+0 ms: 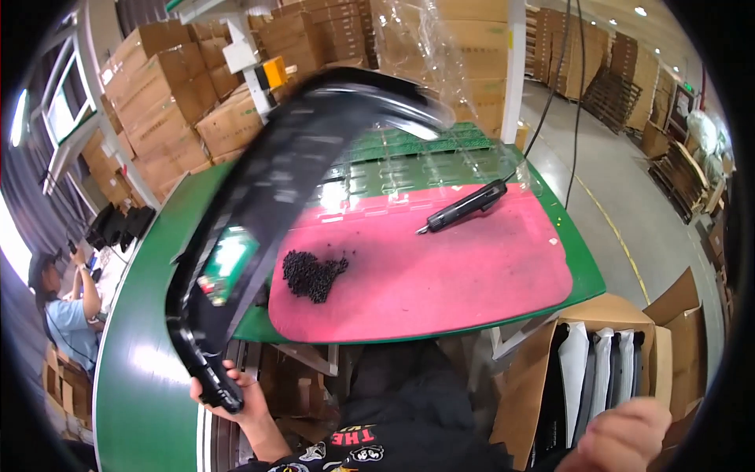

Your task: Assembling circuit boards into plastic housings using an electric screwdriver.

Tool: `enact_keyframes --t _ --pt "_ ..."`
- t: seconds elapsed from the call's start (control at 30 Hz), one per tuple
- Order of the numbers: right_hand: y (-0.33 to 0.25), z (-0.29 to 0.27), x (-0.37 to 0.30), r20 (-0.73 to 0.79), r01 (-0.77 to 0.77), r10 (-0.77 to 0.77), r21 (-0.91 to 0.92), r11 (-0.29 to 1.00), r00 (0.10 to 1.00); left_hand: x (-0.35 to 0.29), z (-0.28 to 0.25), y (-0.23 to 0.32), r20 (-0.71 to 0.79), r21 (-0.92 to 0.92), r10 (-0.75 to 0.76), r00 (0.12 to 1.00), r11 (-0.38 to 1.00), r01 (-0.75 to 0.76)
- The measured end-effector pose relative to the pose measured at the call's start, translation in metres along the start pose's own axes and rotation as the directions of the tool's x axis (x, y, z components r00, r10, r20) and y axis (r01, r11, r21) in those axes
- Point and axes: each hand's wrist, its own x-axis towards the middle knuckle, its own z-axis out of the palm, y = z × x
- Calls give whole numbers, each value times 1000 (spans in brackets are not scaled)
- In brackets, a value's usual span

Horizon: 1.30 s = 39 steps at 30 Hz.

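My left hand [253,403] is closed around the lower end of a long black curved plastic housing [271,161]. The housing is held tilted above the left side of the table, slightly blurred, with glossy bent ends. Through its frame part of a green circuit board [233,259] shows. My right hand [625,436] is at the lower right, in front of an open cardboard box [523,393]. Its fingers are curled in a loose fist, a little blurred, and nothing shows in them. Black parts with white wrapping [602,370] stand upright in that box.
A pink mat [464,275] covers much of the green table [586,271]. On it lie a heap of small black screws [311,275] and a black electric screwdriver [464,208]. Clear plastic trays [385,177] lie behind. A person [67,311] sits at far left; stacked cartons [157,102] stand behind.
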Motion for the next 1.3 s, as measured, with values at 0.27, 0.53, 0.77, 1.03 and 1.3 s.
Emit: enact_keyframes --t 0.27,0.53,0.77,1.03,1.3 --pt "177 89 -238 -171 -922 910 -162 351 377 50 13 -3 -388 416 376 842 886 -204" --pt "151 154 -470 47 -893 977 -417 -170 -208 123 -127 35 -255 315 366 895 907 -281" --pt "132 148 -428 68 -622 952 -770 -141 -299 114 -12 -55 -162 553 72 984 832 30" --pt "101 36 -282 -163 -587 983 -789 -181 -84 95 84 -132 511 768 -277 813 573 -287" --pt "144 -118 -188 -691 -972 688 -102 212 222 112 154 -134 907 419 -154 392 414 -808"
